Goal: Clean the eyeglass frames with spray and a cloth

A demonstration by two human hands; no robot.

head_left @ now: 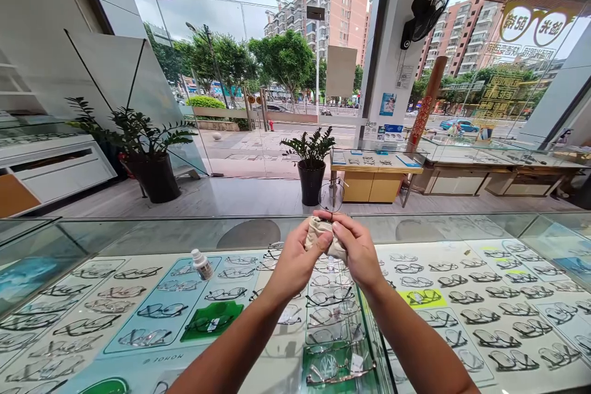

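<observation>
Over the glass counter, my left hand (300, 251) and my right hand (359, 250) meet, both closed with thumbs pressed on a bunched beige cloth (318, 229). A pair of eyeglasses (331, 197) with a thin dark rim sticks up beyond my fingers; one round lens shows. The rest of the eyeglasses is hidden by the cloth and fingers. To the left of my hands, a small white bottle (202, 265) with a label stands on the countertop.
Beneath the glass of the display counter (152, 228) lie rows of spectacle frames, some on green trays (212, 320). Beyond it stand two potted plants (311, 175), a low yellow cabinet (372, 186) and glass doors. A black fan (427, 12) hangs on the pillar.
</observation>
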